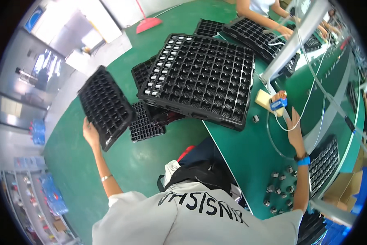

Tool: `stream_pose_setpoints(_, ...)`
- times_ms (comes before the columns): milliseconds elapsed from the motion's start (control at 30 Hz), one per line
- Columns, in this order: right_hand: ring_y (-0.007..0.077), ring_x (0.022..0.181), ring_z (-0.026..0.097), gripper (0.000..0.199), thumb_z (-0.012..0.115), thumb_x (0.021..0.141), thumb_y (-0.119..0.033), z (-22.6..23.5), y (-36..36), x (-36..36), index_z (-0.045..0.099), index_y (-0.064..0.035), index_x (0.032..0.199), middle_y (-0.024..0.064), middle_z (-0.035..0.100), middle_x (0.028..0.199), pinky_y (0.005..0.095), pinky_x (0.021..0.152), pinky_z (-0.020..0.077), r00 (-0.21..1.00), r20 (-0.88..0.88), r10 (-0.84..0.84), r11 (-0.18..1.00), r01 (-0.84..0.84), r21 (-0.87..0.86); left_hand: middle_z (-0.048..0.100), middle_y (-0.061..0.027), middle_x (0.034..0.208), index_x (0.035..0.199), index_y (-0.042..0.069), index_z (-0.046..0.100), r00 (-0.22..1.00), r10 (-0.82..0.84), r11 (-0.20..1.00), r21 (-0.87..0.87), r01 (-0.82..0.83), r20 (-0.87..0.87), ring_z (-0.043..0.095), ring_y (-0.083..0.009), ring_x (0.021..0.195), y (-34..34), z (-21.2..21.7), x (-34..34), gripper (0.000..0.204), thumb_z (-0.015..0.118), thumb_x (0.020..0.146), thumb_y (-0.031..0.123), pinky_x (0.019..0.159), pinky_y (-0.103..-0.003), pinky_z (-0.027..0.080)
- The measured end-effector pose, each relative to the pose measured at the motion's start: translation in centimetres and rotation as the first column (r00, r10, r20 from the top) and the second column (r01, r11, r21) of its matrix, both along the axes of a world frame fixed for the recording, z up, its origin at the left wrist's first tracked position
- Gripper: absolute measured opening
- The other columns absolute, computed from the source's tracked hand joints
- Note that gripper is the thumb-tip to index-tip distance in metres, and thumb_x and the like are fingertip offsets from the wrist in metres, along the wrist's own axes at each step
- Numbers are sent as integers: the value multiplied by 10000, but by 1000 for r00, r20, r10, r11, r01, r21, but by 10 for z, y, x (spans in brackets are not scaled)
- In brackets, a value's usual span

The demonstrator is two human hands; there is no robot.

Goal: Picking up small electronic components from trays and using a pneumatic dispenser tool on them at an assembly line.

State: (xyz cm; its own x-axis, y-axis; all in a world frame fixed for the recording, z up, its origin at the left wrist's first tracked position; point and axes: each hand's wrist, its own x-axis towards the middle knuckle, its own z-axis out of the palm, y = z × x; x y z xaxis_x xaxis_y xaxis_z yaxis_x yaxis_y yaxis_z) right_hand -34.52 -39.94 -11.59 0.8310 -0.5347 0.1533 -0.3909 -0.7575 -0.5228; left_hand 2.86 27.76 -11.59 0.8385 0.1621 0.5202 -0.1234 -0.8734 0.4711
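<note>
Left hand [91,132]: clamped on the lower left edge of a rectangular black plastic tray with a grid of pockets [104,107], held tilted above the green floor [69,141], left of the desk. Right hand [294,130]: well apart from the left, fingers extended over the green desk with a pale edge [240,145], near a thin white cable [310,100]; whether it touches the cable cannot be told. Large square black plastic tray [204,75]: between the hands, overlapping other black trays, its right part over the desk, its left part beyond the edge; small silver cylindrical parts [159,76] stand in columns along its left side, the remaining pockets showing dark. Small black gridded tray [146,124]: lower, beneath the large tray's left side. Pale yellow block [264,99]: on the desk, just beside a blue-and-orange object [278,103]. Small metallic parts [278,190]: loose on the desk, left of the right forearm; one single piece nearer the block. Blue wristband [303,160]: right wrist. Silver-toned bracelet [106,178]: left wrist. Co-worker's hand [285,32]: upper right, beside another black gridded tray [253,37]. Pink broom head [149,25]: on the floor, far side.
</note>
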Motion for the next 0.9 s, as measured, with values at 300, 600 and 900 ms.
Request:
stream_pose_setpoints(300,299,1193,390,447,436,906,-161,43,29,-114,331,-8,1313,184,406,1288,356,993,299,954,65,-292,948,298,-115,549,-204,1141,1184,2,497,925,-377,924,-95,371,-49,530,-321,1059,-133,-51,36,335,472,862,92,885,-361,401)
stream_pose_setpoints(600,359,941,550,306,506,873,-222,66,-11,-269,484,-23,1103,211,563,1004,409,810,431,464,281,-840,309,835,-456,544,-129,860,1014,-67,517,735,-659,734,-77,675,157,488,-232,802,-173,-168,79,227,508,795,-9,773,-342,410)
stream_pose_setpoints(900,220,1059,475,721,426,852,-539,-11,-23,-341,399,75,1229,167,514,1163,297,888,359,285,-211,-935,148,855,497,411,-227,1255,1361,36,225,740,-565,793,-489,364,-366,488,-301,1088,-141,-127,49,599,543,870,167,922,-375,374)
